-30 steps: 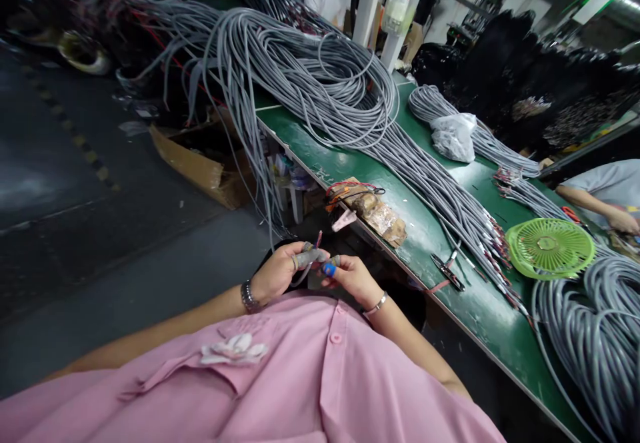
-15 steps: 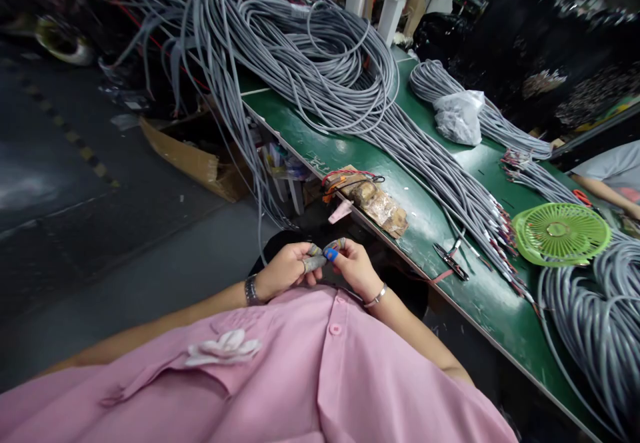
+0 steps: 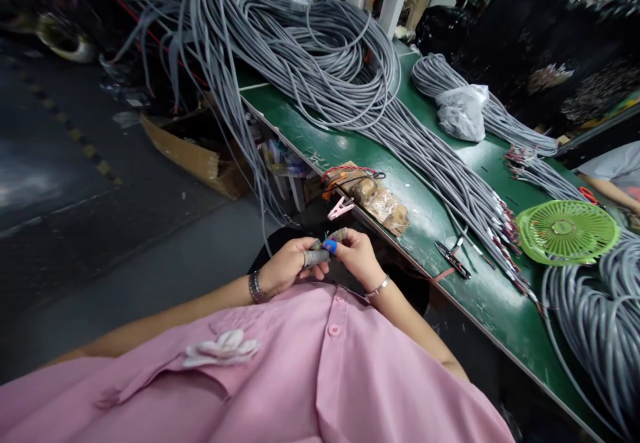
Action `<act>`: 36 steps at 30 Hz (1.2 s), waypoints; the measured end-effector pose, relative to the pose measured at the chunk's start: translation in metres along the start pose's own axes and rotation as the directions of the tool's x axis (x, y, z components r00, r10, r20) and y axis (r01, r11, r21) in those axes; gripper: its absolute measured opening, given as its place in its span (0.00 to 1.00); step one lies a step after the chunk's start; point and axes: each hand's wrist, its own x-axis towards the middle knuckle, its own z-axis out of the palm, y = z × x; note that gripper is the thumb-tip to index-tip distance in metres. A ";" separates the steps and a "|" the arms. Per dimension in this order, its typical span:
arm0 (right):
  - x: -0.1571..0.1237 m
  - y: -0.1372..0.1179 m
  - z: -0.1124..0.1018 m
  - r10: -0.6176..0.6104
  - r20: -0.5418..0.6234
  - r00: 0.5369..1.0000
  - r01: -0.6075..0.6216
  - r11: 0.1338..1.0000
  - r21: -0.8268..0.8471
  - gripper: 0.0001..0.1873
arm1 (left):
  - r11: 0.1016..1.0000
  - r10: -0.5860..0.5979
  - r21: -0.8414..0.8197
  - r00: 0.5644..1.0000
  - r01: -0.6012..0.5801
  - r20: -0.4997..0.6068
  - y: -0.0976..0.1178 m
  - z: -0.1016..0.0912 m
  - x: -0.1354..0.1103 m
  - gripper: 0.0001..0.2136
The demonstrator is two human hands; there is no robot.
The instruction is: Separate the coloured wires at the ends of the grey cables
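My left hand (image 3: 287,266) and my right hand (image 3: 354,256) meet in my lap, just off the near edge of the green table (image 3: 450,283). Both are curled in a pinch with taped fingertips. They close on the end of a thin grey cable (image 3: 320,251) with small coloured wire ends; a blue cap shows on one right fingertip. A watch sits on my left wrist and a bracelet on my right.
A huge heap of grey cables (image 3: 310,50) covers the table's far end and runs along it. Cutters (image 3: 453,260) lie near the edge, beside a taped brown block (image 3: 377,200) and a pink clip (image 3: 339,208). A green fan grille (image 3: 567,232), a plastic bag (image 3: 463,113) and another person's arm (image 3: 607,186) are at right.
My hands have drawn closer together and a little lower. The red wire end that stuck up above the left fingers no longer shows. The view has tilted slightly.
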 end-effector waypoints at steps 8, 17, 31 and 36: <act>-0.003 0.011 0.003 -0.011 -0.059 0.998 0.016 0.997 0.075 0.13 | 1.000 0.001 -0.023 0.999 -0.002 -0.039 0.006 0.000 -0.006 0.06; -0.002 0.009 0.002 -0.124 -0.041 0.991 0.124 0.992 -0.002 0.09 | 0.991 -0.089 -0.104 0.996 0.085 -0.029 0.009 -0.003 -0.002 0.09; -0.001 0.005 0.009 -0.011 -0.052 0.999 0.015 0.997 0.076 0.16 | 0.981 0.104 -0.136 0.970 -0.136 -0.220 -0.004 0.004 0.002 0.03; 0.003 0.006 0.014 0.000 -0.080 0.997 0.011 0.991 0.136 0.13 | 0.991 0.121 -0.041 0.974 -0.131 -0.190 -0.006 0.006 0.002 0.04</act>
